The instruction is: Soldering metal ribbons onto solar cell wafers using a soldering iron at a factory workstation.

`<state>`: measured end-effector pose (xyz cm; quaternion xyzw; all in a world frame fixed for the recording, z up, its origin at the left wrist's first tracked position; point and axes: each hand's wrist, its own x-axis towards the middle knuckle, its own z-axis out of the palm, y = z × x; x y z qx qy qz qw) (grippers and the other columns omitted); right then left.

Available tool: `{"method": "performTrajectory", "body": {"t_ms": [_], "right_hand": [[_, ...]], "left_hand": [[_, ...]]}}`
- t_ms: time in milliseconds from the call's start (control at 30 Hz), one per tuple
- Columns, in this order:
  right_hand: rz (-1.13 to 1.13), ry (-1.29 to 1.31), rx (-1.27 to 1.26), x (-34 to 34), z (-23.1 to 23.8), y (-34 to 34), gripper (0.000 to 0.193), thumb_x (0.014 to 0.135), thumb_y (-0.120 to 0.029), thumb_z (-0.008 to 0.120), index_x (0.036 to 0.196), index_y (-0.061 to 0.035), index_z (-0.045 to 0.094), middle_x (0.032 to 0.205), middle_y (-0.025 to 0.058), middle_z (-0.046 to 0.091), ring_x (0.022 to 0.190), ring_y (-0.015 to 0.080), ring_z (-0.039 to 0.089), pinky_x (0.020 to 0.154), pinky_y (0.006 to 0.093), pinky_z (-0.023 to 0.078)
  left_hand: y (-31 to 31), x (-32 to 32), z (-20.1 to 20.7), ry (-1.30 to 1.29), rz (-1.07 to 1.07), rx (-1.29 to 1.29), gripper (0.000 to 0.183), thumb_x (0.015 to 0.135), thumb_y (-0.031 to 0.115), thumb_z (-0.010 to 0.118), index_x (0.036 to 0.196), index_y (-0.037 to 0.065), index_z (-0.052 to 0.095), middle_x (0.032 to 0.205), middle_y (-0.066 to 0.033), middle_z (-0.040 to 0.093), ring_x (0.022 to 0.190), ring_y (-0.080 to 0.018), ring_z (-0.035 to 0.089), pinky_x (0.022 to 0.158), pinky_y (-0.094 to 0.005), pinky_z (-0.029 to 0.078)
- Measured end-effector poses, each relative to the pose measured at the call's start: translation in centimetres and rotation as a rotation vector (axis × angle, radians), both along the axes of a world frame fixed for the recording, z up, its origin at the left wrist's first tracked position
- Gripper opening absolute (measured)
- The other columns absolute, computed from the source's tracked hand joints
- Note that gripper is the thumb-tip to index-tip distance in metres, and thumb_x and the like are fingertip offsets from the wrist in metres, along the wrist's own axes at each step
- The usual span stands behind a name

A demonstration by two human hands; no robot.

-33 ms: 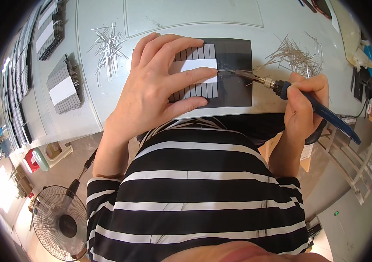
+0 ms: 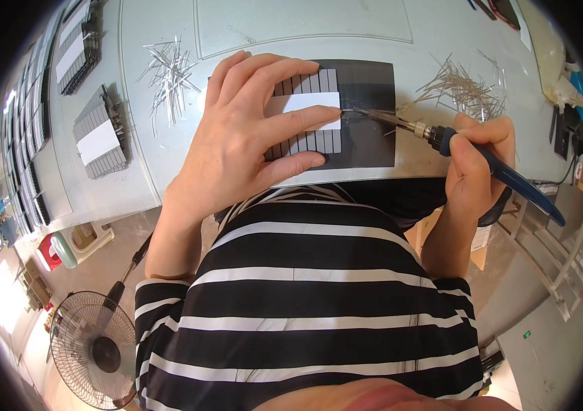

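Observation:
My left hand (image 2: 240, 130) lies spread over a panel of narrow grey strips (image 2: 329, 142) with a white band (image 2: 305, 101) across its middle. The index fingertip presses at the band's right edge; thumb and other fingertips rest on the strips. Beneath the panel is a dark rectangular mat (image 2: 370, 147). My right hand (image 2: 476, 154) is closed round the blue handle of a soldering iron (image 2: 503, 168). Its metal tip points left over the mat, close to a thin silvery piece (image 2: 354, 111) by my left index fingertip. Whether tip and piece touch is too small to tell.
Loose thin metal strips lie in one pile (image 2: 169, 72) left of the mat and another (image 2: 461, 89) to its right. Similar strip panels (image 2: 99, 140) stand stacked on the table's left side. A fan (image 2: 93, 349) stands lower left, and a metal frame (image 2: 551, 260) is at right.

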<state>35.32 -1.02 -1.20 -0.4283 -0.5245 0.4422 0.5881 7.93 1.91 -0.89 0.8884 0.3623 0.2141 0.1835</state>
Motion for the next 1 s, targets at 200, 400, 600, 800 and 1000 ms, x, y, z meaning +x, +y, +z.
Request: {"method": "performTrajectory", "body": {"t_ms": [200, 400, 600, 800, 1000], "right_hand": [[-0.002, -0.001, 0.009, 0.08, 0.0, -0.15, 0.019, 0.08, 0.006, 0.063, 0.085, -0.0025, 0.047, 0.065, 0.0003, 0.048, 0.058, 0.0037, 0.034, 0.052, 0.0221, 0.026], [-0.039, 0.01, 0.022, 0.19, -0.18, -0.09, 0.019, 0.081, 0.005, 0.063, 0.083, -0.0026, 0.046, 0.064, -0.0009, 0.045, 0.058, 0.0041, 0.033, 0.052, 0.0227, 0.025], [-0.008, -0.021, -0.001, -0.09, 0.18, 0.0, 0.015, 0.081, 0.004, 0.058, 0.083, -0.0021, 0.045, 0.064, 0.0004, 0.042, 0.06, 0.0068, 0.033, 0.055, 0.0244, 0.025], [-0.005, 0.02, -0.023, -0.48, 0.23, 0.14, 0.019, 0.082, 0.007, 0.062, 0.083, -0.0028, 0.046, 0.063, -0.0021, 0.043, 0.057, 0.0031, 0.032, 0.052, 0.0216, 0.024], [-0.007, -0.014, -0.043, -0.59, 0.67, 0.14, 0.018, 0.082, 0.006, 0.064, 0.083, -0.0023, 0.047, 0.064, -0.0016, 0.047, 0.056, 0.0023, 0.037, 0.052, 0.0198, 0.027]], "left_hand": [[-0.15, 0.03, 0.02, 0.007, 0.003, 0.007, 0.044, 0.073, 0.039, 0.079, 0.112, 0.02, 0.075, 0.136, -0.0114, 0.056, 0.126, -0.0347, 0.046, 0.11, -0.0518, 0.03], [-0.11, 0.07, 0.01, 0.009, 0.007, 0.01, 0.043, 0.073, 0.039, 0.079, 0.111, 0.02, 0.075, 0.136, -0.0115, 0.056, 0.126, -0.0349, 0.046, 0.11, -0.0523, 0.029], [-0.07, 0.03, -0.01, 0.001, 0.008, 0.013, 0.043, 0.073, 0.039, 0.079, 0.111, 0.019, 0.076, 0.136, -0.0115, 0.056, 0.125, -0.0351, 0.046, 0.11, -0.0522, 0.029], [-0.08, 0.09, 0.01, -0.002, 0.01, 0.01, 0.042, 0.073, 0.039, 0.079, 0.11, 0.019, 0.076, 0.136, -0.0118, 0.056, 0.125, -0.035, 0.046, 0.11, -0.052, 0.029], [-0.12, 0.16, 0.03, -0.009, 0.009, 0.006, 0.042, 0.074, 0.04, 0.079, 0.11, 0.018, 0.075, 0.135, -0.0121, 0.056, 0.125, -0.0349, 0.047, 0.11, -0.0519, 0.029]]}}
